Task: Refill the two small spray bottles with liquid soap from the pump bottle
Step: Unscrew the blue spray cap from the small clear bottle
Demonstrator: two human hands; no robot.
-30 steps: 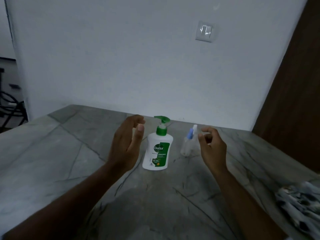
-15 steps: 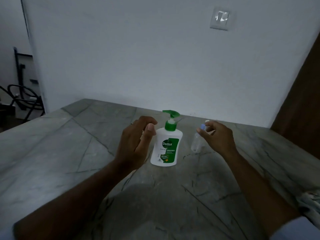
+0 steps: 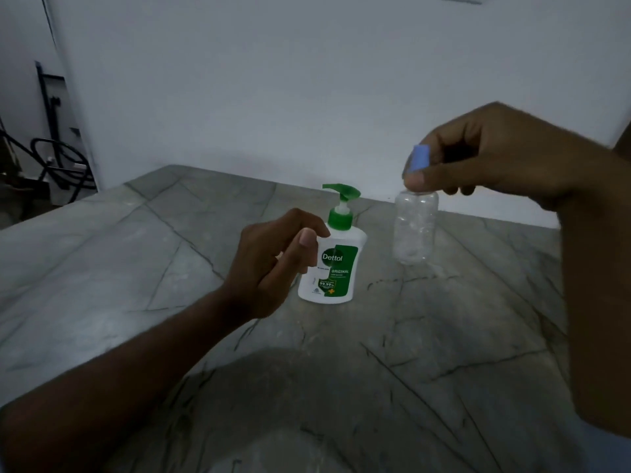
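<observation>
We judge the task to be at its opening stage. No soap has been transferred: the spray bottle (image 3: 415, 230) in view looks clear and empty, and its blue spray top (image 3: 419, 159) is not yet removed. Only one of the two small bottles is visible; we cannot tell where the second one is.

Our right hand (image 3: 495, 155) pinches the spray bottle at the top, fingertips closed round the blue spray top, and the body hangs below them. The bottle appears lifted clear of the stone counter (image 3: 136, 268), to the right of the pump bottle (image 3: 333, 264) and apart from it.

Our left hand (image 3: 273, 264) is loosely curled just beside the pump bottle on its left. It holds nothing, and we cannot tell whether the fingertips touch the bottle.

The pump bottle stands upright on the counter. It is white with a green label, a green collar and a green pump head whose spout points left.

Remaining steps, in our judgement:
1. Take the top off the spray bottle.
2. Pump soap into the open neck.
3. Refit the top.
4. Repeat for the second bottle.

The neck looks narrow, so spillage is a likely risk.
</observation>
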